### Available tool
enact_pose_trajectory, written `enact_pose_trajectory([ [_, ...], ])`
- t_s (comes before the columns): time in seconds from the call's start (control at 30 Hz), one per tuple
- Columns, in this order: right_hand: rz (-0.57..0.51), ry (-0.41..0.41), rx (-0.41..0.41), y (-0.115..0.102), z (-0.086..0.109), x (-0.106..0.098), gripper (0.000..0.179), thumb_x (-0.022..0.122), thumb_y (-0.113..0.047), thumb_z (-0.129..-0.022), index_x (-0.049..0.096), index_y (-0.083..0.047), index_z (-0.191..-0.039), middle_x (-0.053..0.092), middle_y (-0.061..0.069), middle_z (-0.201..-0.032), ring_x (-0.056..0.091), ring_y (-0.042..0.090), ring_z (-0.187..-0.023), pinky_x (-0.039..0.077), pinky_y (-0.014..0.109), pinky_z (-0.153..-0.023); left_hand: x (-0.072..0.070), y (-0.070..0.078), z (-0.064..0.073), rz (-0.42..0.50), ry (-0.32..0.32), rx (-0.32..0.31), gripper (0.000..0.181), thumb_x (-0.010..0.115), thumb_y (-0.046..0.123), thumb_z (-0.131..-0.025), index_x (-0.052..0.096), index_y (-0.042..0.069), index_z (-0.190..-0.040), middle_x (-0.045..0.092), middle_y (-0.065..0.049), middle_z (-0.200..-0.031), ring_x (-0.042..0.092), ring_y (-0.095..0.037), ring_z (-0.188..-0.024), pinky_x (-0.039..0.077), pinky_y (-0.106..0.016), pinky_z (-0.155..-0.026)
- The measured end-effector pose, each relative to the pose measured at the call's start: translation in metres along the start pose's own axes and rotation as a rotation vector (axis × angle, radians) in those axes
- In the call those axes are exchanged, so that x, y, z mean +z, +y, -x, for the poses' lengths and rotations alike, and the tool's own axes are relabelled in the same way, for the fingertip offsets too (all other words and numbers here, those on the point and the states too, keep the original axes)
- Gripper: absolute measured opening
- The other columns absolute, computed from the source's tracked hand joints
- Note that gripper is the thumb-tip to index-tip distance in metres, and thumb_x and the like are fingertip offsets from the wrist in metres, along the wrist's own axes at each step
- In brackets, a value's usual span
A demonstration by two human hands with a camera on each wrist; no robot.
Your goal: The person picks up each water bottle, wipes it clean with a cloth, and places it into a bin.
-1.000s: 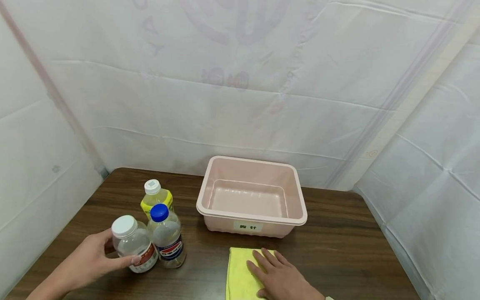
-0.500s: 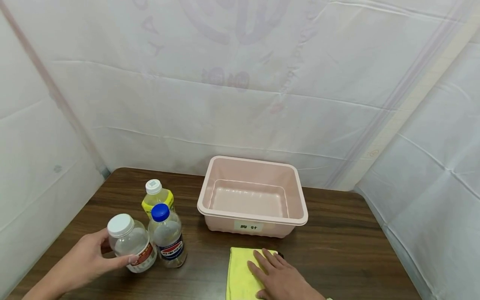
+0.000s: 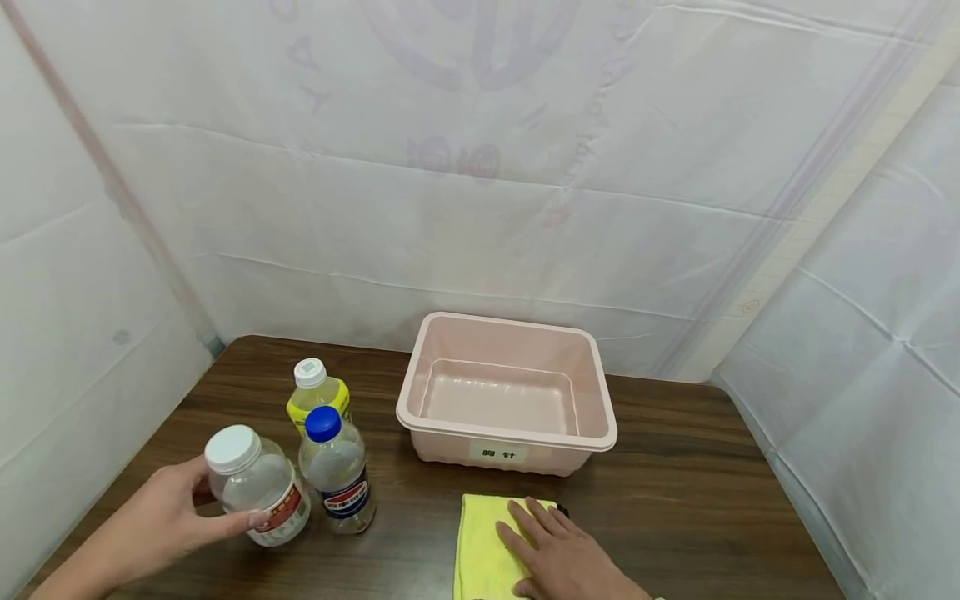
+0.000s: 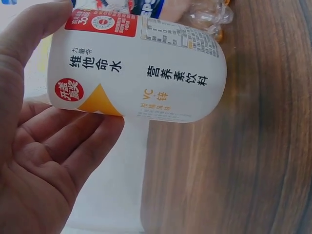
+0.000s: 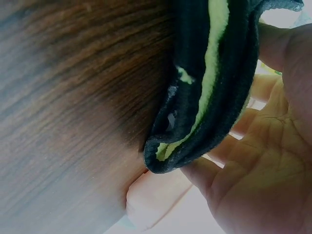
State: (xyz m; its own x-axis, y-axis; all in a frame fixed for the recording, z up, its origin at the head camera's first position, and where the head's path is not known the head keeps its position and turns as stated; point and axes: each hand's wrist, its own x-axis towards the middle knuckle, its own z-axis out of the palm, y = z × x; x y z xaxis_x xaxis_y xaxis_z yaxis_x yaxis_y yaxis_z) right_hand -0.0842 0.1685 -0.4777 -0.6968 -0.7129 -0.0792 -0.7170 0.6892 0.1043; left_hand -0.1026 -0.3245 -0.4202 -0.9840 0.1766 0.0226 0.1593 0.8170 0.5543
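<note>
My left hand (image 3: 161, 521) grips a clear bottle with a white cap (image 3: 258, 492) between thumb and fingers. In the left wrist view this bottle's white printed label (image 4: 141, 73) faces the camera; in the head view its cap leans left. Whether its base touches the table I cannot tell. Just right of it stands a blue-capped soda bottle (image 3: 337, 471). My right hand (image 3: 570, 554) lies with fingers extended on a folded yellow cloth (image 3: 483, 550) at the front. The right wrist view shows the cloth's dark folded edge (image 5: 234, 73) under my palm (image 5: 263, 165).
Behind the blue-capped bottle stands a bottle with a yellow label (image 3: 326, 396) and white cap. A pink plastic bin (image 3: 442, 440) sits at the back centre of the brown wooden table (image 3: 675, 492). White sheeting (image 3: 480, 233) surrounds the table's back and sides.
The white-capped bottle in my left hand has shifted and leaned slightly left, widening the gap to the blue-capped bottle. My right hand stays on the cloth.
</note>
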Motion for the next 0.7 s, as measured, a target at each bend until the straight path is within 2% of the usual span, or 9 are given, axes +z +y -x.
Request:
enact_pose_trajectory([
  [0.3,0.019,0.048,-0.011,0.0009,0.0005,0.0060,0.068,0.036,-0.065,-0.104,0.048,-0.020,-0.154,0.052,0.010,-0.159,0.054,0.033,-0.143,0.054,0.045,-0.108,-0.0100,0.0033,0.0053,-0.008,0.047,0.038,0.065,0.091,0.030,-0.080,0.062,-0.007,-0.125,0.076,-0.009,-0.107,0.060,0.011,-0.083,0.055,-0.020,-0.066],
  [0.37,0.015,0.055,-0.014,0.0013,0.0008,0.0066,0.068,0.036,-0.064,-0.104,0.049,-0.019,-0.154,0.052,0.010,-0.159,0.054,0.034,-0.143,0.054,0.045,-0.108,-0.0109,0.0036,0.0064,0.002,0.064,0.063,0.063,0.092,0.027,-0.079,0.062,-0.006,-0.123,0.076,-0.008,-0.105,0.060,0.011,-0.082,0.055,-0.020,-0.065],
  [0.53,-0.021,0.059,-0.021,0.0024,0.0022,0.0070,0.067,0.035,-0.062,-0.106,0.048,-0.017,-0.154,0.050,0.014,-0.160,0.053,0.036,-0.143,0.054,0.046,-0.108,-0.0107,0.0031,0.0089,0.035,0.110,0.132,0.058,0.094,0.020,-0.075,0.065,-0.003,-0.118,0.077,-0.002,-0.099,0.061,0.011,-0.081,0.053,-0.018,-0.064],
  [0.7,-0.017,0.080,-0.030,0.0028,0.0023,0.0068,0.066,0.036,-0.061,-0.107,0.048,-0.017,-0.154,0.051,0.014,-0.159,0.054,0.036,-0.142,0.055,0.046,-0.106,-0.0108,0.0030,0.0099,0.053,0.131,0.171,0.056,0.095,0.017,-0.072,0.066,-0.002,-0.116,0.076,0.006,-0.096,0.062,0.011,-0.082,0.053,-0.016,-0.064],
])
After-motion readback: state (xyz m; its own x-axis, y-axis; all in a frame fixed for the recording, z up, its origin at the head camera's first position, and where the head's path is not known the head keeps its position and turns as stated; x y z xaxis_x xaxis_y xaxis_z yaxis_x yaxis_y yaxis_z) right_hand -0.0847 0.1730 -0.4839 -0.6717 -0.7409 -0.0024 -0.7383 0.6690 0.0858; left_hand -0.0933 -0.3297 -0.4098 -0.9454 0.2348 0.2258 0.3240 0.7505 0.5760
